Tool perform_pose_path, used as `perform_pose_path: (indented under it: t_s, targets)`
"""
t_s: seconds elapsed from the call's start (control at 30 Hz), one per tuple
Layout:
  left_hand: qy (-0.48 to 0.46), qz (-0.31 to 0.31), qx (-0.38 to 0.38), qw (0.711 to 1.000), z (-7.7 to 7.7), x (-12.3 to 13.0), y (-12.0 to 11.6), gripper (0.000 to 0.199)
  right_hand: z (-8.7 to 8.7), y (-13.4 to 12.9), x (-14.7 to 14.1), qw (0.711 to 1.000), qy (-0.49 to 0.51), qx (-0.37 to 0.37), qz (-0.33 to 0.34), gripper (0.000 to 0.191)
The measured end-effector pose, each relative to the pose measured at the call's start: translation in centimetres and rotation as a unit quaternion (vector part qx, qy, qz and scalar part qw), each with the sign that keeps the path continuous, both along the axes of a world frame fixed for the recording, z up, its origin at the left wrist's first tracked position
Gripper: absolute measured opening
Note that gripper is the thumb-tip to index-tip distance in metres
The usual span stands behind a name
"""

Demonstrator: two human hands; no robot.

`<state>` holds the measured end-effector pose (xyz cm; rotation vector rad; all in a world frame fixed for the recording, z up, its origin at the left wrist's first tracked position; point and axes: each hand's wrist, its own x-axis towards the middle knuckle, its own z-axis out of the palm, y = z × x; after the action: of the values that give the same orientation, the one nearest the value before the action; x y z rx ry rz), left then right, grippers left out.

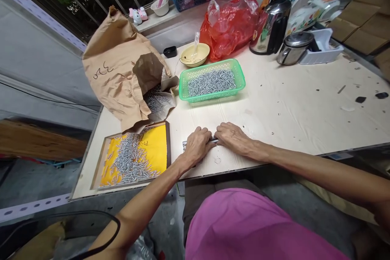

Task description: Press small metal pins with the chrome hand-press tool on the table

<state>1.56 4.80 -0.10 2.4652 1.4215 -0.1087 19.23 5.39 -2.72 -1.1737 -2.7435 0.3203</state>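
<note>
At the table's front edge, my left hand [198,144] is closed and presses down near the tabletop. My right hand [233,139] is closed just right of it, knuckles up. A slim grey metal piece [214,140] bridges the gap between the two hands, its ends hidden under the fingers. Beside my left hand, the end of a small metal fixture [184,145] shows; the rest is covered. Left of the hands lies a shallow tray [167,146] lined in yellow, with a heap of small metal pins [129,160]. A green plastic basket [242,83] behind the hands holds many similar pins.
A large brown paper bag [118,65] lies open toward the tray, with pins in its mouth. Along the back stand a yellow bowl [185,61], a red plastic bag [228,28], an electric kettle [271,24] and a steel pot [294,50]. Dark scraps [360,99] lie at the right.
</note>
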Motion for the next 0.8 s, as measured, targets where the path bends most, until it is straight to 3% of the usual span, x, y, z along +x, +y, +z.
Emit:
perform_pose_path:
  t_s: [0.27,0.4,0.47,0.63,0.8]
  targets:
    - [0.001,0.031,0.015,0.999,0.1,0.1,-0.3,0.028,0.9,0.7,0.2,0.999,0.032,-0.043,-0.002,0.017]
    - [-0.051,0.059,0.086,0.993,-0.9,0.1,-2.6,0.045,0.3,0.7,1.6,0.997,0.067,-0.035,0.011,0.057]
    - [-0.091,0.067,0.117,0.987,-1.8,0.6,-4.6,0.05,-0.1,0.9,2.4,0.996,0.071,-0.036,0.026,0.067]
    - [-0.144,0.061,0.121,0.98,-3.8,2.4,-8.6,0.063,1.1,1.3,1.4,0.996,0.088,0.004,0.034,0.044]
    - [-0.17,0.075,0.088,0.979,-4.6,2.8,-9.7,0.05,3.1,0.6,-5.3,0.983,0.047,0.019,0.176,0.021]
